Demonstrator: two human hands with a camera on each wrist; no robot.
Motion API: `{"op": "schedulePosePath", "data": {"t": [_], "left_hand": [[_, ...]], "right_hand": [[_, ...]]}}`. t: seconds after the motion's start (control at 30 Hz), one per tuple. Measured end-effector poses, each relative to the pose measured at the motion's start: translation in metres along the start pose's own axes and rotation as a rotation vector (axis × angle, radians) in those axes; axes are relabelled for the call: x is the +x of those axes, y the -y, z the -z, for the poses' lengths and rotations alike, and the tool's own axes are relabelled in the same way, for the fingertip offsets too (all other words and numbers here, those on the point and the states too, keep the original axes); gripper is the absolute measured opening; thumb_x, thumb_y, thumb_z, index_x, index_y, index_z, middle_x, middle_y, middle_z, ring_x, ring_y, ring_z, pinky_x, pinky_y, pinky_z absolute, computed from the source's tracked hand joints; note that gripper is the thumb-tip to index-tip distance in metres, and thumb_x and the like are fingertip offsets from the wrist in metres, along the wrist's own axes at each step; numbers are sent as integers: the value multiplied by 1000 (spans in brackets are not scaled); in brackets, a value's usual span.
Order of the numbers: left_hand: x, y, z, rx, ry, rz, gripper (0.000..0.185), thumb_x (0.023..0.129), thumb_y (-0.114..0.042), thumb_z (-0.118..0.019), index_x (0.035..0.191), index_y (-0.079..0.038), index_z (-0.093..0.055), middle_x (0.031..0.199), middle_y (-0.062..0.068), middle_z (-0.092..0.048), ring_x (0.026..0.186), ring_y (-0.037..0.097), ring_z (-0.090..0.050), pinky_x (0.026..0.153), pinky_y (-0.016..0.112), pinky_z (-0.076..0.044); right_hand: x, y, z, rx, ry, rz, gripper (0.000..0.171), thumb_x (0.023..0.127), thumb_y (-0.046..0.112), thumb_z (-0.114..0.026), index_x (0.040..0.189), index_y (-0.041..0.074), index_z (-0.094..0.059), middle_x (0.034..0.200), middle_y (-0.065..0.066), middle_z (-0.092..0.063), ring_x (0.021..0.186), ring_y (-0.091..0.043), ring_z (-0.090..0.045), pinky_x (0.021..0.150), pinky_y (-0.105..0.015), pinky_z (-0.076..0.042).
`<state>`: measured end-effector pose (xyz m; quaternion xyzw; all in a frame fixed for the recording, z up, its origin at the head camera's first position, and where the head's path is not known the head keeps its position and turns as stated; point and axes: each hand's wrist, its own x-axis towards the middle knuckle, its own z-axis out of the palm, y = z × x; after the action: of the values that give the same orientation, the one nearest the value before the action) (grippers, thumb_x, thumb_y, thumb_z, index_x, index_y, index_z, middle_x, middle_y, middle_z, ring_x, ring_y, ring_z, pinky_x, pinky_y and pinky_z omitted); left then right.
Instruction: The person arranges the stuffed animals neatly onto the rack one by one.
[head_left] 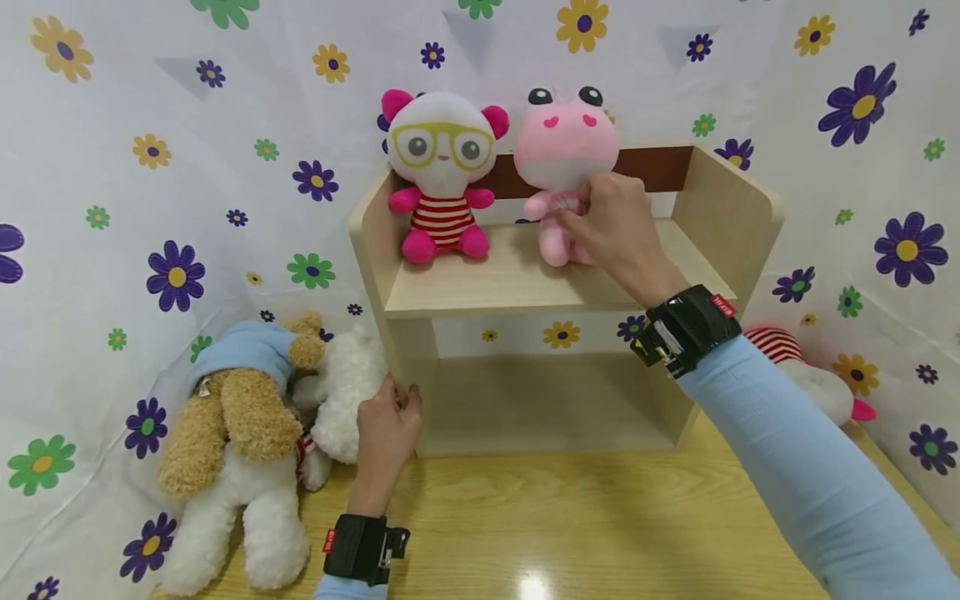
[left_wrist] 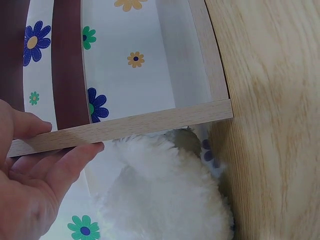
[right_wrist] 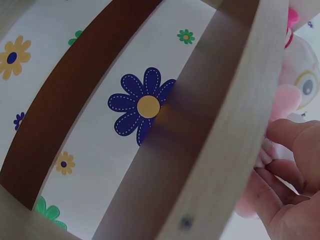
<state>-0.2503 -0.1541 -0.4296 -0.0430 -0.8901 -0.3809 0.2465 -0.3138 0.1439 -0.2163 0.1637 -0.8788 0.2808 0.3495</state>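
Note:
On the wooden shelf unit's upper board (head_left: 510,287), my right hand (head_left: 622,229) pinches the body of a pink hippo-like plush toy (head_left: 566,146) with raised eyes and heart marks on its snout. The toy is upright, its lower body partly hidden by my fingers. Beside it sits a panda-like plush toy (head_left: 442,221) with yellow glasses and a red striped shirt. Low at the unit's left side, my left hand (head_left: 390,425) grips the front edge of the side panel (left_wrist: 150,122), thumb on the inner face and fingers on the outer one.
At the left, a brown teddy bear (head_left: 251,408) in blue lies over white plush toys (head_left: 348,396) against the flowered backdrop. Another striped plush toy (head_left: 817,387) lies right of the unit. The unit stands on a wooden tabletop (head_left: 540,508), with a lower compartment (head_left: 547,400).

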Motion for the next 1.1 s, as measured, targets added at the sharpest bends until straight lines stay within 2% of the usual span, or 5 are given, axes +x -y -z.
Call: {"op": "schedulePosePath", "data": {"t": [0.27, 0.43, 0.57, 0.87, 1.1], "left_hand": [[-2, 1, -1, 0, 4, 9, 13, 101, -12, -59, 92, -3, -63, 68, 16, -67, 49, 21, -58, 50, 32, -46], [-2, 2, -1, -4, -2, -12, 15, 102, -13, -58, 92, -3, -62, 62, 14, -61, 43, 16, -48, 46, 29, -39], [-1, 3, -2, -4, -14, -7, 14, 101, -13, -59, 95, -2, -65, 67, 16, -67, 46, 16, -54, 48, 29, -42], [-3, 2, -2, -1, -13, -4, 13, 100, -12, -60, 94, -2, -65, 69, 17, -68, 49, 20, -57, 49, 31, -43], [-3, 3, -2, 2, -15, -18, 20, 100, -11, -60, 82, -4, -56, 56, 9, -52, 42, 13, -42, 45, 27, -33]], "right_hand": [[10, 5, -12, -50, 11, -48, 30, 95, 23, -73, 102, -6, -70, 63, -13, -50, 63, -30, -52, 56, -35, -36], [13, 9, -19, -53, 6, -71, 38, 93, 28, -76, 112, -5, -70, 80, -21, -70, 80, -34, -67, 68, -37, -49], [13, 15, -23, -50, 11, -64, 42, 93, 26, -76, 122, -3, -69, 95, -22, -76, 89, -35, -72, 72, -40, -55], [7, 19, -21, -102, 60, -49, 26, 96, 20, -68, 106, -4, -69, 87, -19, -67, 82, -32, -62, 70, -39, -48], [0, 19, -8, -116, 96, -27, 22, 97, 15, -58, 100, -4, -69, 83, -18, -65, 76, -31, -57, 65, -36, -42]]}}
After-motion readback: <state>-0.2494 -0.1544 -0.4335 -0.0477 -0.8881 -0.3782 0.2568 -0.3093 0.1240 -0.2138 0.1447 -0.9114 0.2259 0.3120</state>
